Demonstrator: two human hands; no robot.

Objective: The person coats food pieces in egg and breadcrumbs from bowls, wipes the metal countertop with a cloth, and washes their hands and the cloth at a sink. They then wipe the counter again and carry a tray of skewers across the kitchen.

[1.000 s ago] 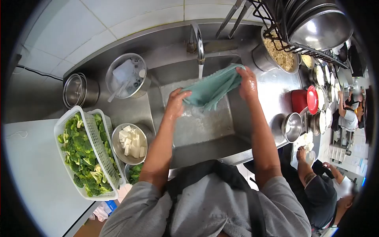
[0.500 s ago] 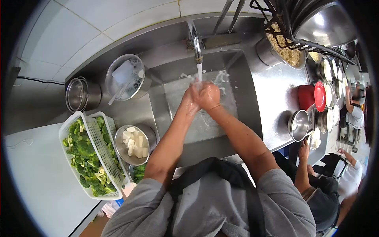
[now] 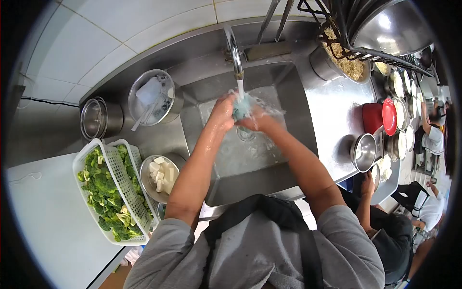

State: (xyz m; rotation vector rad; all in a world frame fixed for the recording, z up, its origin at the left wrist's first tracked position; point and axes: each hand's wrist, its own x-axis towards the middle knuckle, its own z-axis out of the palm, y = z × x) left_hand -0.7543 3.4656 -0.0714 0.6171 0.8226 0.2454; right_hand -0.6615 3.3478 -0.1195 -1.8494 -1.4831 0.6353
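Observation:
Water runs from the curved metal faucet [image 3: 234, 53] into the steel sink [image 3: 298, 115]. Directly below the stream, my left hand [image 3: 223, 111] is closed on a blue-green cloth-like item [image 3: 242, 107]. My right hand [image 3: 260, 119] is at the item's other side, its fingers smeared by motion and splashing water. Both forearms are wet. The drain [image 3: 246, 134] shows just under my hands.
Left of the sink are a pot of soapy water [image 3: 173, 103], nested steel pots [image 3: 113, 118], a pot of white chunks [image 3: 146, 180] and a broccoli basket [image 3: 115, 190]. At right: a noodle pot [image 3: 327, 65], red container [image 3: 371, 118], steel bowl [image 3: 364, 152], co-workers [image 3: 392, 241].
My hands were clasped together under the water. They have moved a little apart, and the blue-green item now shows between them. Water splashes to the right.

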